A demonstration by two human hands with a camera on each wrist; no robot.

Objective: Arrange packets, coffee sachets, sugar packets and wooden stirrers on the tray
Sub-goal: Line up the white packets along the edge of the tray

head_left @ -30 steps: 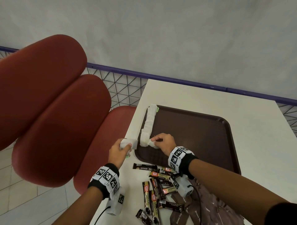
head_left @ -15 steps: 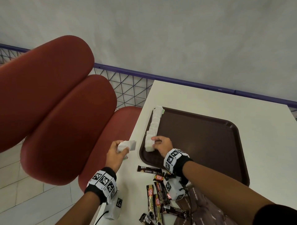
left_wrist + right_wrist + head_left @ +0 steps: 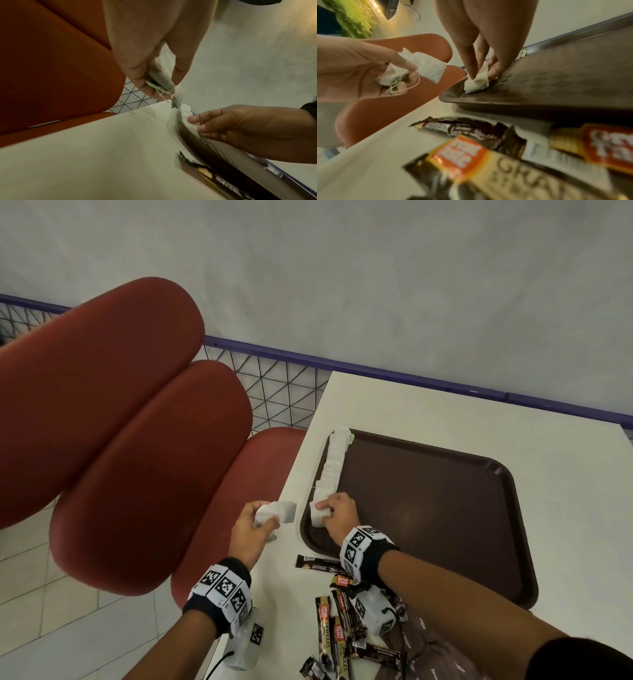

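A white packet [image 3: 476, 81] is pinched by the right hand [image 3: 337, 513] at the near left corner of the brown tray [image 3: 507, 542]. More white packets [image 3: 277, 510] are gripped in the left hand [image 3: 251, 530] just beside it, above the desk [image 3: 445, 412]. Coffee sachets [image 3: 337, 625] are scattered nearer.

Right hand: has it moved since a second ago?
Yes. The right hand has shifted left, closer to the tray's left rim, with its tea bag now at the rim.

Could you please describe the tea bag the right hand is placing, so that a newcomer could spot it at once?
Find the brown tray on the white table. A row of tea bags lines its left rim. The one meant is the nearest in that row, the only one under the right hand.
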